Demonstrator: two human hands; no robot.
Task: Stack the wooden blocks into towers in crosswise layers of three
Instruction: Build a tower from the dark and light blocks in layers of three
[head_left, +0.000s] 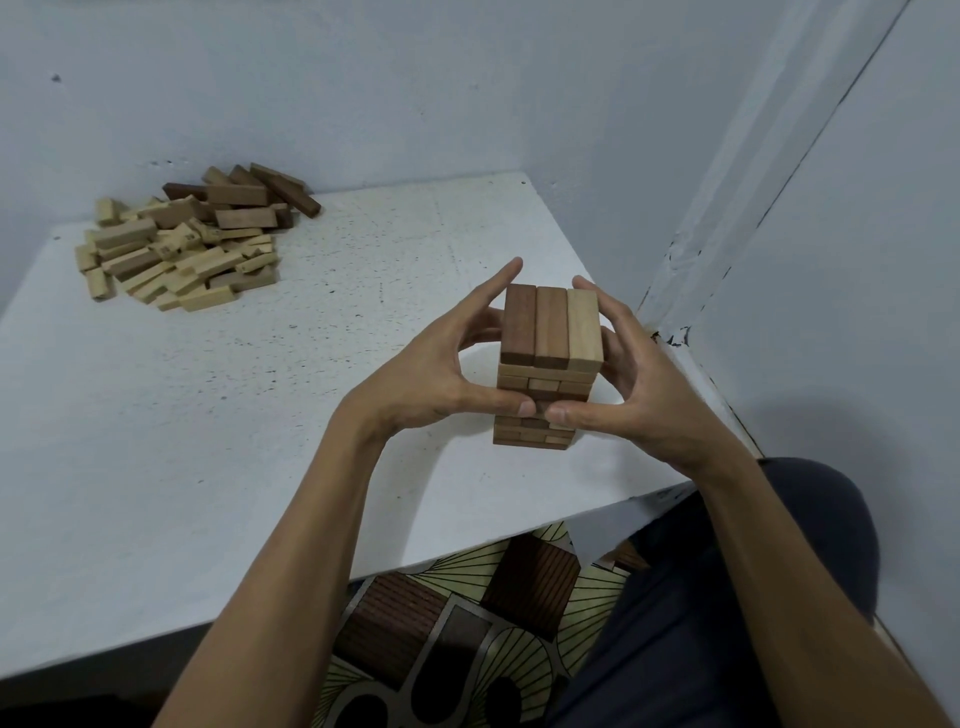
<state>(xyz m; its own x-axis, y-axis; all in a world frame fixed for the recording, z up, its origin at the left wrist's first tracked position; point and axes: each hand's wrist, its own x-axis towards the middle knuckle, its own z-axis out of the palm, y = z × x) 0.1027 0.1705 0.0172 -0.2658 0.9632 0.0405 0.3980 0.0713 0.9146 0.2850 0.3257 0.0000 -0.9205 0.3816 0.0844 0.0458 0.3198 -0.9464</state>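
The tower (548, 364) is closed in by the left hand (441, 369) and right hand (639, 384) gripping it and the wall (857, 260) close on the right, while open table (208, 415) is left toward the far-left block pile (192, 244).

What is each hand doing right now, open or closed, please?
Left hand: holds the block tower, thumb in front.
Right hand: holds the same tower from the right.

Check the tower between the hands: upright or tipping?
Upright. The tower stands straight on the table, its layers squared with none overhanging; the left hand and right hand cup it from both sides.
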